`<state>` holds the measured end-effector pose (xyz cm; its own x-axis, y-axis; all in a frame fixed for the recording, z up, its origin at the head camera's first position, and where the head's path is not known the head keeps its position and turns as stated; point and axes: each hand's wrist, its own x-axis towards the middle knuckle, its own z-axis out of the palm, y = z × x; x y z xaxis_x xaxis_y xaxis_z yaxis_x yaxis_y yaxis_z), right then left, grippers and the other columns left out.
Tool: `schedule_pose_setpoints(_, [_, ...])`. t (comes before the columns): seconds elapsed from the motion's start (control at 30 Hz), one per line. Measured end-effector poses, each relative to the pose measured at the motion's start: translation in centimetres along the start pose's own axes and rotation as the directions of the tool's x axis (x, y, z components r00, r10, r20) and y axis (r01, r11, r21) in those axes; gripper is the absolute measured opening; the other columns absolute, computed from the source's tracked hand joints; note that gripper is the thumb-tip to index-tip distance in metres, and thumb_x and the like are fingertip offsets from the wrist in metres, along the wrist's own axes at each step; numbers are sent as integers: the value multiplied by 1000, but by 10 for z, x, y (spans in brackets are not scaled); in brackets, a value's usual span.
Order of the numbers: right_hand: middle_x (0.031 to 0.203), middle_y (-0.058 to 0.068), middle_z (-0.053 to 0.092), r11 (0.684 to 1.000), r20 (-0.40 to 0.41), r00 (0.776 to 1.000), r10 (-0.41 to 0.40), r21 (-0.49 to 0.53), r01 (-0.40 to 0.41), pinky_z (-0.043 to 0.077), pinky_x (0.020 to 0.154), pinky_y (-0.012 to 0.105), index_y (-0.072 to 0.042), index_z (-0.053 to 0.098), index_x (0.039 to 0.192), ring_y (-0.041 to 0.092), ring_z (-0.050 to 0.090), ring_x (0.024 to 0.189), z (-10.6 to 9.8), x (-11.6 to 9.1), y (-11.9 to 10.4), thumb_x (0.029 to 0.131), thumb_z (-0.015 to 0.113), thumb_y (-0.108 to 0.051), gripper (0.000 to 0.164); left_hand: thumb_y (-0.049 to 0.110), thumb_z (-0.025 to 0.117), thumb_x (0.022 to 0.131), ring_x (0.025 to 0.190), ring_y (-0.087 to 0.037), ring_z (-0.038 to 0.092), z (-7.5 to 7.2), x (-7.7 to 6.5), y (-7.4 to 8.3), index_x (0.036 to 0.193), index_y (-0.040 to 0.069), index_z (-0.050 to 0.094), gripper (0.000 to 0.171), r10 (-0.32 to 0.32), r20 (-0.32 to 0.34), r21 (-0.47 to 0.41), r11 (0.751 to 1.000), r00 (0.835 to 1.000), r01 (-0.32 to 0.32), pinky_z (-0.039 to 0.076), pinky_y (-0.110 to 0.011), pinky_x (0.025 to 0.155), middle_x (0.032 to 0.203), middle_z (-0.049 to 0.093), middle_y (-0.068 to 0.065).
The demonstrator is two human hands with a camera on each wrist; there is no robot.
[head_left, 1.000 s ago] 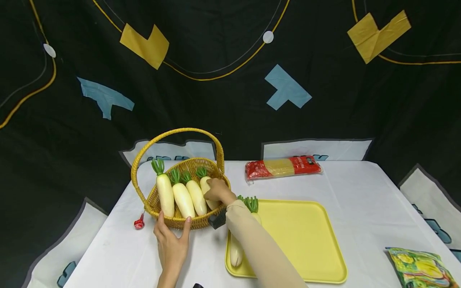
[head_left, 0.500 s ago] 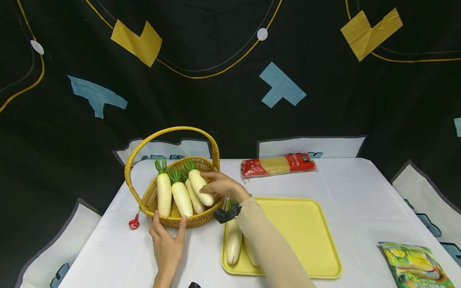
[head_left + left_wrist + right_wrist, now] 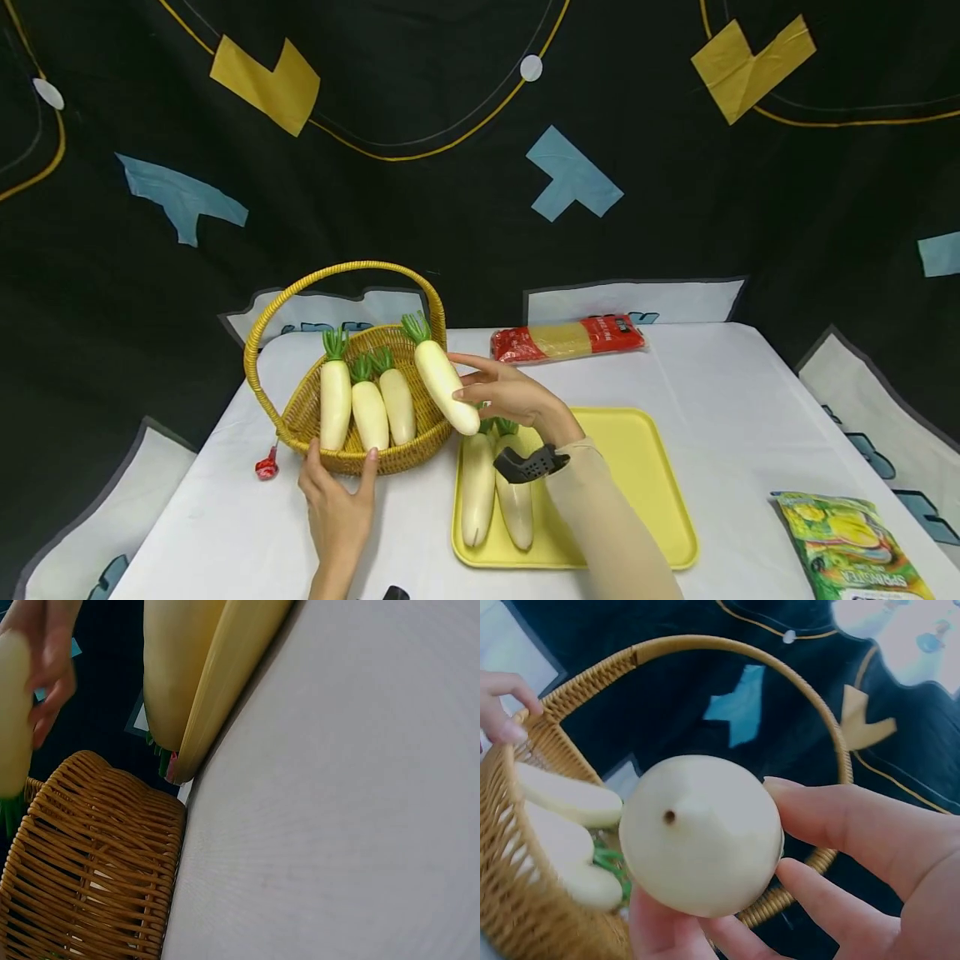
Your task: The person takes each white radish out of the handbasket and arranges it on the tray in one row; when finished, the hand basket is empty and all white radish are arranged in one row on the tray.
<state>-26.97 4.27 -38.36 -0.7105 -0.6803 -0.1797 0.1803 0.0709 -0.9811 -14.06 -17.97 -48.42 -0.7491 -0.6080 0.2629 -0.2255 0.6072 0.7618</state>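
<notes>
Over the right side of the wicker basket (image 3: 411,459), the right hand (image 3: 519,397) is pinching a daikon radish (image 3: 441,382) while the left hand (image 3: 339,507), fingers spread, is bracing the basket's front, seemingly a lifting-out step calling next for steady clearance.

The right sleeve (image 3: 618,525) is long and plain beige, its cuff (image 3: 579,454) beside a chunky black wristband (image 3: 528,466).

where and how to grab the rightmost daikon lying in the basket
Probably round the middle of that daikon, from above and the right: its body is long and smooth, another daikon crowds its left, and bare basket shows rightward.
</notes>
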Motion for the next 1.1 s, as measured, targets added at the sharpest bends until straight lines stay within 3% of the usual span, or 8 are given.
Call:
schedule_pose_setpoints(0.23, [126, 17, 45, 998, -45, 998, -31, 61, 33, 51, 81, 38, -23, 32, 141, 15, 57, 98, -24, -41, 23, 86, 58, -9, 63, 50, 58, 82, 105, -56, 41, -3, 2, 0, 145, 13, 8, 88, -6, 3, -6, 1000, 1000, 6, 38, -62, 74, 138, 21, -31])
schedule_pose_setpoints(0.57, [124, 14, 47, 999, -196, 981, -18, 44, 27, 51, 76, 30, -19, 25, 144, 12, 60, 93, -47, -94, 74, 85, 63, -20, 70, 52, 56, 83, 106, -57, 39, -3, 3, -1, 145, 14, 6, 88, -27, 25, -6, 1000, 999, 27, 37, -63, 75, 139, 19, -31])
schedule_pose_setpoints(0.8, [128, 22, 42, 998, -282, 958, 55, 45, -44, 51, 71, 29, -18, 25, 144, 13, 60, 87, -41, -112, 95, 84, 64, -19, 71, 51, 57, 82, 105, -57, 41, -4, 3, 0, 145, 15, 7, 88, -26, 21, -11, 1000, 999, 26, 37, -62, 75, 139, 20, -30])
schedule_pose_setpoints(1.1, [124, 24, 41, 992, -377, 923, 73, -65, -105, 48, 64, 28, -16, 32, 141, 14, 55, 80, -24, -117, 99, 81, 67, -18, 69, 53, 55, 83, 108, -56, 38, -2, 1, 2, 145, 14, 5, 89, -36, 46, -6, 999, 998, 37, 37, -62, 77, 140, 18, -31])
